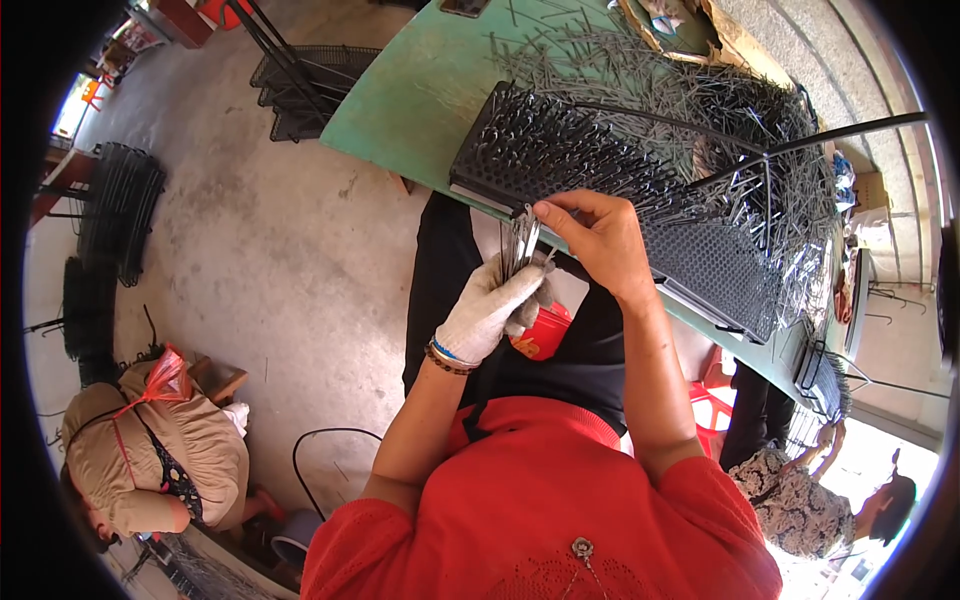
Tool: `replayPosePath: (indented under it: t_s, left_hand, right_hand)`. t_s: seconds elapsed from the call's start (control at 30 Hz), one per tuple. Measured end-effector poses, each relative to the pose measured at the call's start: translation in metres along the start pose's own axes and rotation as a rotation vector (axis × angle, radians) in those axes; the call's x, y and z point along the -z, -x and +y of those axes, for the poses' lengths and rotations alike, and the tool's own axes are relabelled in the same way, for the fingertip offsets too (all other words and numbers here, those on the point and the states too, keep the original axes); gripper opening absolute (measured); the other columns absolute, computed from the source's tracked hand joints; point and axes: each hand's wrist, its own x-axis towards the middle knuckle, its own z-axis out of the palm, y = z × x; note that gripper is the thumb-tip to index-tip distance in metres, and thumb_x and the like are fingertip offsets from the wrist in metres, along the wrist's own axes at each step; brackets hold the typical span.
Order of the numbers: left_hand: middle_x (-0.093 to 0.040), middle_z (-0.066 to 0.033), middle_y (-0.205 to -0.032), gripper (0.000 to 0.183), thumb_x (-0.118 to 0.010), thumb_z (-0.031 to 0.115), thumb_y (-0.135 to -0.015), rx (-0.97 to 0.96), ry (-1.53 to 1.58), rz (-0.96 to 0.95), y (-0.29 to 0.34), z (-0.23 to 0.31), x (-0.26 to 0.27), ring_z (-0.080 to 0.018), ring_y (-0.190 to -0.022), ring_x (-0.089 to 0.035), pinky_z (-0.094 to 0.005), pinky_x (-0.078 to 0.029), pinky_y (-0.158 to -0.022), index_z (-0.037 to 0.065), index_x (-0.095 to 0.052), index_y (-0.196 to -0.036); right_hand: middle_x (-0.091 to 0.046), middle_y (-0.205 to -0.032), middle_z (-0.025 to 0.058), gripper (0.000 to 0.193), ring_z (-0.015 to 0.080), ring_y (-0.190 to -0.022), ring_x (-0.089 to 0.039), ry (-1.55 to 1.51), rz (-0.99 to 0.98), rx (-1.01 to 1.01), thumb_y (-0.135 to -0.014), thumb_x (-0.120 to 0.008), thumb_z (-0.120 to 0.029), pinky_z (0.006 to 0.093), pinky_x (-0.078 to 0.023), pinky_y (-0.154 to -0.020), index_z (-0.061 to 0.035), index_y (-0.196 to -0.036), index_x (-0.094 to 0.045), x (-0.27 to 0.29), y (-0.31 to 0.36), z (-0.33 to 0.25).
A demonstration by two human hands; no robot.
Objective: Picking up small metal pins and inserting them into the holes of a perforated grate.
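My left hand, in a whitish work glove, is closed around a bundle of thin grey metal strips that stand upright out of its fist. My bare right hand is at the upper end of this bundle, thumb and forefinger pinched together. Whether a single strip is between those fingertips is too small to tell. Just beyond both hands lies a long black rack with a honeycomb of holes. Dark metal pieces stand in many of its holes on the left and middle part.
Loose metal strips lie heaped on the green table behind the rack. A black metal rod frame crosses above it. A red container is below my hands. One person bends at lower left; another works at right.
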Motion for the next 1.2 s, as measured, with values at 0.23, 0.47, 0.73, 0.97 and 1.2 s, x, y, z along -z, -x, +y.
replayPosePath:
  t_s: [0.23,0.47,0.73,0.97,1.2]
  left_hand:
    - [-0.057,0.001,-0.066,0.022,-0.055,0.024,-0.097,-0.022,-0.025,0.072,-0.003,-0.003,-0.002,-0.0027,-0.047,-0.046,-0.0163,-0.031,-0.041,0.005,-0.057,-0.106]
    - [-0.054,0.0023,-0.06,0.02,-0.055,0.024,-0.097,-0.032,0.058,0.148,-0.008,-0.008,0.003,-0.003,-0.044,-0.044,-0.0168,-0.031,-0.039,0.005,-0.057,-0.105]
    - [-0.054,0.0022,-0.065,0.02,-0.059,0.022,-0.094,0.009,-0.058,0.102,-0.008,-0.01,0.003,-0.0023,-0.049,-0.047,-0.017,-0.033,-0.041,0.005,-0.057,-0.104]
    - [-0.058,-0.0001,-0.075,0.02,-0.059,0.019,-0.094,0.038,-0.033,0.094,-0.008,-0.009,0.005,-0.0027,-0.055,-0.05,-0.0165,-0.036,-0.045,0.005,-0.056,-0.107]
    - [-0.064,-0.002,-0.079,0.02,-0.059,0.021,-0.094,0.059,-0.009,0.09,-0.004,-0.002,0.003,-0.0033,-0.055,-0.054,-0.0162,-0.04,-0.043,0.006,-0.057,-0.106]
  right_hand:
    - [-0.065,-0.069,0.003,0.019,0.004,-0.047,-0.047,-0.317,0.035,-0.239,-0.087,-0.07,-0.017,0.02,-0.036,-0.043,0.0021,-0.089,-0.071,-0.003,0.004,0.011]
    - [-0.068,-0.077,0.0058,0.018,0.0035,-0.05,-0.048,-0.402,0.362,-0.117,-0.09,-0.066,-0.013,0.0174,-0.037,-0.044,0.0032,-0.098,-0.068,0.007,-0.002,-0.003]
    - [-0.068,-0.08,0.0016,0.016,0.0024,-0.061,-0.054,-0.06,0.52,0.208,-0.09,-0.066,-0.01,0.0178,-0.044,-0.05,0.0006,-0.101,-0.067,-0.002,-0.024,0.013]
    - [-0.068,-0.078,0.0021,0.014,0.0039,-0.065,-0.058,0.042,0.556,0.269,-0.087,-0.069,-0.006,0.0196,-0.048,-0.06,0.0,-0.099,-0.068,-0.011,-0.024,0.006]
    - [-0.069,-0.08,0.0042,0.012,0.0052,-0.063,-0.059,0.078,0.55,0.292,-0.086,-0.069,-0.005,0.0206,-0.048,-0.058,-0.0013,-0.097,-0.068,-0.014,-0.021,0.006]
